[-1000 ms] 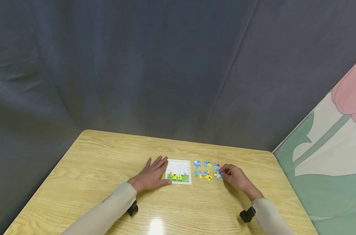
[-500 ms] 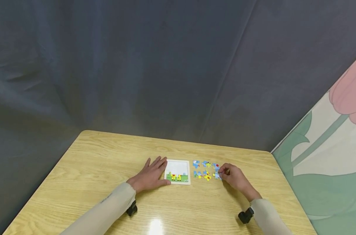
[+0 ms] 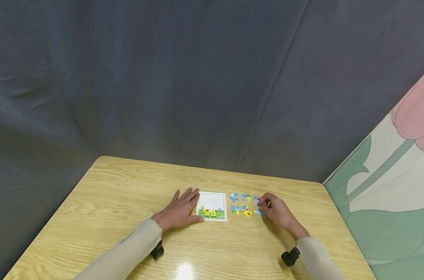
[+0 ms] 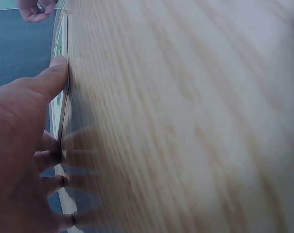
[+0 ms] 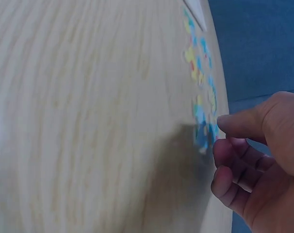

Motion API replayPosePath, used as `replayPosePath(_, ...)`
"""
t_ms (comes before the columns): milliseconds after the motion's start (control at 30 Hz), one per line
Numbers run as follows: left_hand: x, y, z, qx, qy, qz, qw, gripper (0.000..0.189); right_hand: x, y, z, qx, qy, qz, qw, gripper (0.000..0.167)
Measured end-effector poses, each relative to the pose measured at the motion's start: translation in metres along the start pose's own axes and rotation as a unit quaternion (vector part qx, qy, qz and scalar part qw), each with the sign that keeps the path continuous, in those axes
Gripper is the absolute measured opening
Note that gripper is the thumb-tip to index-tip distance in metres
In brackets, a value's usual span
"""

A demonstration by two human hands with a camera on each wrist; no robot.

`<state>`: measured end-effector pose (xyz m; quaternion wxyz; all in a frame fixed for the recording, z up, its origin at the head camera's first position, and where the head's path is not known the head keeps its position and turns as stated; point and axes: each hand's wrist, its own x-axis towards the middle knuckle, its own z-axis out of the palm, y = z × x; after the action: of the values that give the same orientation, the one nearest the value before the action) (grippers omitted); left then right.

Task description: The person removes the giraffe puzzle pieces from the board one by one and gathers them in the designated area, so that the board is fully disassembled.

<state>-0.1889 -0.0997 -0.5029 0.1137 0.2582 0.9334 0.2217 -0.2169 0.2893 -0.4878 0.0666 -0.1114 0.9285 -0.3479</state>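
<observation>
Left hand (image 3: 179, 210) lies flat on the pale wood-grain table (image 3: 110, 210) in the head view, fingers straight and spread, its thumb and fingertips against the left edge of the square white-framed puzzle board (image 3: 212, 206). That board has a strip of green and yellow picture along its near edge, the rest bare white. Just right of it lie the loose blue, yellow and red jigsaw pieces (image 3: 240, 203) in two short rows. Right hand (image 3: 277, 212) rests at the right end of those rows with its fingers curled over the rightmost pieces; from here I cannot tell whether it pinches one or only touches. Beige sleeves (image 3: 128, 249) cover both forearms. A dark grey cloth backdrop (image 3: 184, 85) hangs beyond the table's far edge.

From the left wrist, the thumb (image 4: 54, 80) presses against the thin edge of the board (image 4: 64, 104), and the other fingers lie straight on the tabletop, a contact the head view only hints at.

From the right wrist, blurred, the jigsaw pieces (image 5: 201, 92) run away in a line across the table; the thumb (image 5: 241, 124) and bent fingers (image 5: 229, 167) hover at the nearest blue piece (image 5: 204, 134), close together, but the grip itself is unclear.
</observation>
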Motion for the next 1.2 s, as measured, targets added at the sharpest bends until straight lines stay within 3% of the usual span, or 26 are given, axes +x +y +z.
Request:
replayPosePath(300,-0.001,0.001,0.0,-0.003,0.001,0.0,1.0,0.09,0.014,-0.029,0.018,0.008,-0.015,-0.013,0.9998,0.006)
replayPosePath(600,0.0,0.001,0.0,0.002,-0.002,-0.01,0.9999,0.091,0.025,-0.061,0.038,-0.001,-0.055,-0.062,0.9966,0.011)
replayPosePath(1200,0.001,0.0,0.001,0.011,0.002,-0.013,0.9999,0.093,0.04,-0.097,0.074,-0.033,-0.102,-0.122,0.9867,0.013)
